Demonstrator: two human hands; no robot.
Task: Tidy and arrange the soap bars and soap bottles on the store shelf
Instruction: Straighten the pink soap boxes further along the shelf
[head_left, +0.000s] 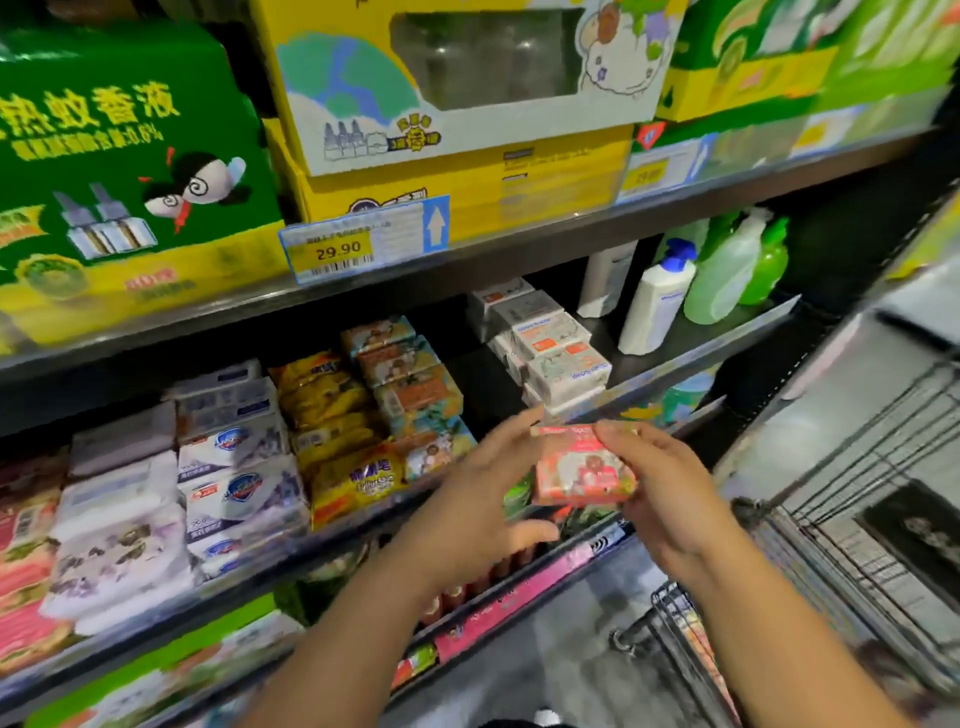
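A pink soap bar box (582, 467) is held in front of the middle shelf (727, 340). My right hand (670, 493) grips its right side with curled fingers. My left hand (483, 493) touches its left edge with fingers spread and relaxed. On the shelf lie rows of soap bars: white boxes (561, 358), orange-and-teal bars (410, 384), yellow packs (332, 410) and white-blue bars (234, 457). Soap bottles stand at the far right: a white pump bottle with a blue top (657, 301) and green bottles (727, 270).
The upper shelf carries large green (119, 171) and yellow cartons (457, 104) with a 29.90 price tag (363, 244). A wire shopping cart (831, 545) stands at the right. Lower shelves hold more packs behind a pink label strip (519, 597).
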